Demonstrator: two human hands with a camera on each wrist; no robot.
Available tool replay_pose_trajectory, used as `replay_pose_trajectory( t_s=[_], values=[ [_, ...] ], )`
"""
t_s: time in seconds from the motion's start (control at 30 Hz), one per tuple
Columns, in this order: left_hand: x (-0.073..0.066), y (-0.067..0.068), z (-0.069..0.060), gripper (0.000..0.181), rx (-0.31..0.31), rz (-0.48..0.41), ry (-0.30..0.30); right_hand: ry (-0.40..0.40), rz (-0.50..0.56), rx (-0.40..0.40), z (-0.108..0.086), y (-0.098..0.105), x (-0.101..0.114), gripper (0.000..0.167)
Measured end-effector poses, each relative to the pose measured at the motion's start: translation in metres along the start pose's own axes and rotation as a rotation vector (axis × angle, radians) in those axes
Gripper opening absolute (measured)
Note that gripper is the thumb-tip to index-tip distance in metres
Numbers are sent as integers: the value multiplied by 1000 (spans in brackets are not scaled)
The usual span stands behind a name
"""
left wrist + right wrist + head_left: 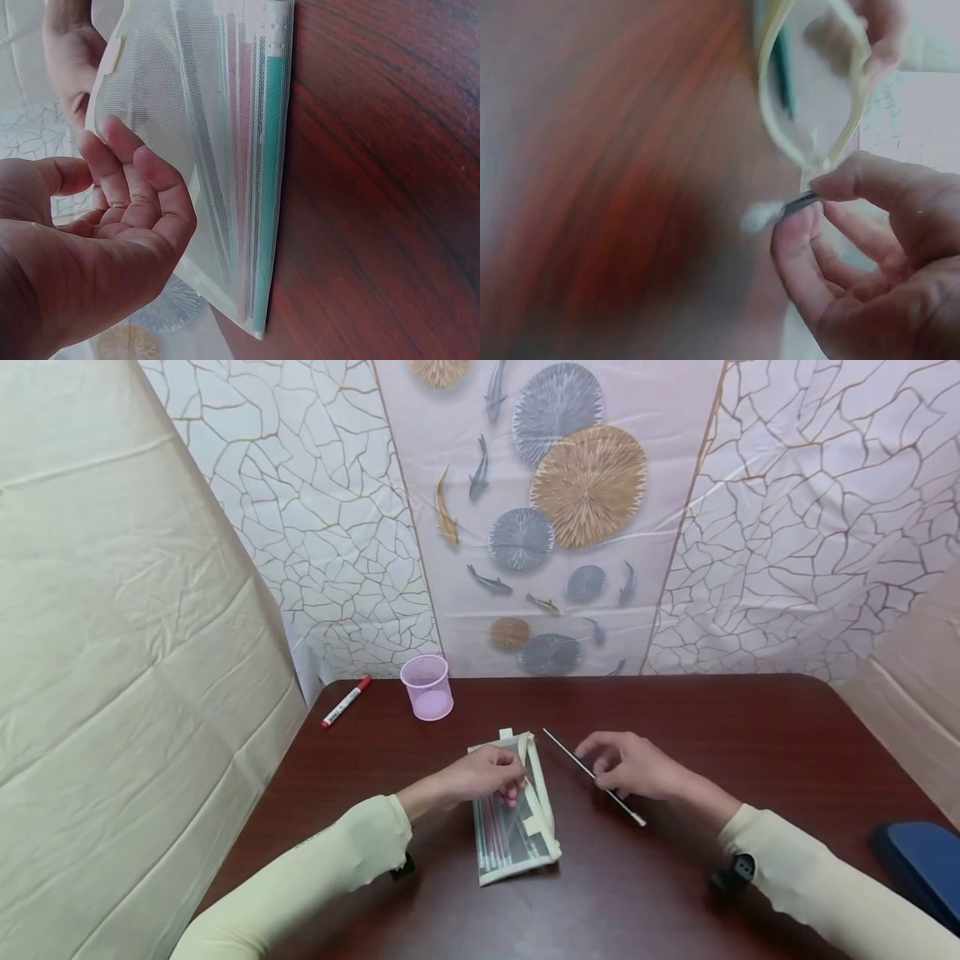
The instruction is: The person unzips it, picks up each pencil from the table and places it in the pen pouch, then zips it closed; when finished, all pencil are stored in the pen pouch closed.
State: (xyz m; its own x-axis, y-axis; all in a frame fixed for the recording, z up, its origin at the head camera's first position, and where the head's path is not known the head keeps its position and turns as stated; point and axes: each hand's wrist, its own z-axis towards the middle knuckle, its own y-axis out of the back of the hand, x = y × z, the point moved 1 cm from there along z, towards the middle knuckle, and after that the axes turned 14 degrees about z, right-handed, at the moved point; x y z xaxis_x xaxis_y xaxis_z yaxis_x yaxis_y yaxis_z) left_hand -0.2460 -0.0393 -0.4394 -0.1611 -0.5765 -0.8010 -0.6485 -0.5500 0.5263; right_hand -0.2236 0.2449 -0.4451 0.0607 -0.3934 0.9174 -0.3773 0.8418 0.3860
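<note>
A mesh zip pencil pouch (pixel 531 858) with cream edges lies on the table, its mouth spread apart. My left hand (pixel 487 773) pinches the rim of that mouth between thumb and fingers. Through the mesh show several pencils, among them a green pencil (pixel 268 187) and a pink pencil (pixel 241 112). To the right of the pouch, my right hand (pixel 639 766) pinches a thin dark pencil (pixel 564 750) that slants toward the pouch's far end. In the right wrist view its pale end (pixel 762 217) is blurred.
At the table's back left stands a pink mesh cup (pixel 431 695). Beside it lies a red-capped marker (pixel 347 702). A dark blue object (pixel 918 868) sits at the right edge of the table (pixel 735 727). Patterned cloth hangs behind, and a beige cloth on the left.
</note>
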Motion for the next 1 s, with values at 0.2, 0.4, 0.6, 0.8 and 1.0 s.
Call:
replay_pose_trajectory(
  t_s=[0.2,0.4,0.6,0.8,1.0],
  values=[
    [-2,0,-1,26,-1,4,4,-114,446,-40,5,-18,3,56],
    [-1,2,-1,26,-12,-6,16,-100,599,-105,12,-42,7,62],
    [0,2,-1,27,-6,-7,14,-86,697,-163,15,-64,14,56],
    [1,3,0,27,-12,-16,16,-121,691,-133,14,-80,20,53],
    [1,2,0,27,-8,-22,20,-143,673,-120,11,-91,19,53]
  ],
)
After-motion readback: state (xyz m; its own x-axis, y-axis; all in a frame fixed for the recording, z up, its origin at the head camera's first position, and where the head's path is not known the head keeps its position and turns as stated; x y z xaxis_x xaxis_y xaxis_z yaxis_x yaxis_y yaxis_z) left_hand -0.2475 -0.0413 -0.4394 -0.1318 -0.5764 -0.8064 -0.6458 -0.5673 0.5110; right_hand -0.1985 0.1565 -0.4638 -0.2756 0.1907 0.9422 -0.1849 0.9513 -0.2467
